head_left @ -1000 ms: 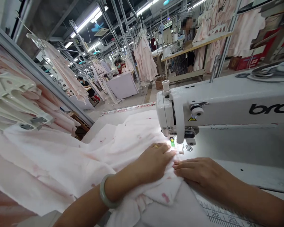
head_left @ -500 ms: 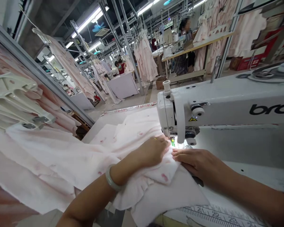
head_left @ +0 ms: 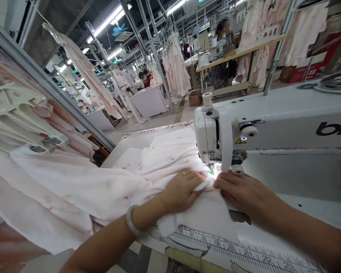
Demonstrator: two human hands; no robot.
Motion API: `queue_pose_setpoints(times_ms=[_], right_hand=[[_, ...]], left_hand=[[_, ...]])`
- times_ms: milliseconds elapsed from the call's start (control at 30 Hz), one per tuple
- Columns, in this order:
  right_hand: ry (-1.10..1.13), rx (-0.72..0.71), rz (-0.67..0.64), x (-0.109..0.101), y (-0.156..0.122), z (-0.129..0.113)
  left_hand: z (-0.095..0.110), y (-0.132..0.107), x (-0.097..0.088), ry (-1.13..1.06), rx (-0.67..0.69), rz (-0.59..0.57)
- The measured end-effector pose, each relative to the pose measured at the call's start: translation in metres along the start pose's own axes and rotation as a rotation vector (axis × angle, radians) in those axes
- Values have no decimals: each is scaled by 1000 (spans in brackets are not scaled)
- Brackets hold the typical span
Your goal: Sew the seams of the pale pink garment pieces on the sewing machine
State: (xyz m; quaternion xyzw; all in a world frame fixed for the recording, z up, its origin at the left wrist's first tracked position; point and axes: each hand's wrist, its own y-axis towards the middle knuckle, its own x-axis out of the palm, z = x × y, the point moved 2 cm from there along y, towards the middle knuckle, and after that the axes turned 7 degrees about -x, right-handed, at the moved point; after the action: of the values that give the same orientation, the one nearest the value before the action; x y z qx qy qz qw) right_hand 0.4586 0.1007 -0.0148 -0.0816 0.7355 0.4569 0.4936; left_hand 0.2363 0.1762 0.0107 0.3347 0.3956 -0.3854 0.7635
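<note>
Pale pink fabric (head_left: pixel 170 151) with small darker prints lies bunched under the head of a white sewing machine (head_left: pixel 272 117). My left hand (head_left: pixel 184 187), wearing a ring, has its fingers closed on the fabric just left of the presser foot (head_left: pixel 211 167). On the other side, my right hand (head_left: pixel 235 185) pinches the cloth edge close to the lit needle area; its fingertips are partly hidden. A bangle (head_left: pixel 133 222) circles my left wrist. The cloth's front corner hangs over a printed ruler strip (head_left: pixel 230 246) along the table's front edge.
At left, a white plastic hanger rack (head_left: pixel 19 110) with metal clips stands over more pink cloth. Hung garments (head_left: pixel 176 66) fill the background. One person (head_left: pixel 224 34) is by a far table (head_left: pixel 241 51); another (head_left: pixel 146 79) sits farther back.
The fabric's front part has been drawn up and inward, uncovering more of the ruler strip. My right hand has moved up beside the needle, and the left hand sits slightly lower. The view has shifted slightly.
</note>
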Motion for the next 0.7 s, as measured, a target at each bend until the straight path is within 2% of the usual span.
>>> queue_pose_setpoints(times_ms=[100, 167, 233, 367, 467, 567, 700], right_hand=[[-50, -118, -1, 4, -2, 0], [-59, -194, -18, 2, -3, 1], [-51, -233, -46, -4, -2, 2], [106, -154, -185, -21, -1, 6], [224, -105, -264, -29, -2, 5], [271, -101, -274, -32, -2, 0], [319, -76, -281, -33, 0, -2]], left_hand=[[-6, 11, -20, -104, -75, -89], [2, 16, -28, -105, -171, -83], [15, 19, -29, -59, -195, -37], [32, 21, -11, 78, -163, -27], [28, 18, 4, 116, -221, 1], [21, 13, 10, 104, -258, 77], [21, 10, 16, 246, -177, 79]])
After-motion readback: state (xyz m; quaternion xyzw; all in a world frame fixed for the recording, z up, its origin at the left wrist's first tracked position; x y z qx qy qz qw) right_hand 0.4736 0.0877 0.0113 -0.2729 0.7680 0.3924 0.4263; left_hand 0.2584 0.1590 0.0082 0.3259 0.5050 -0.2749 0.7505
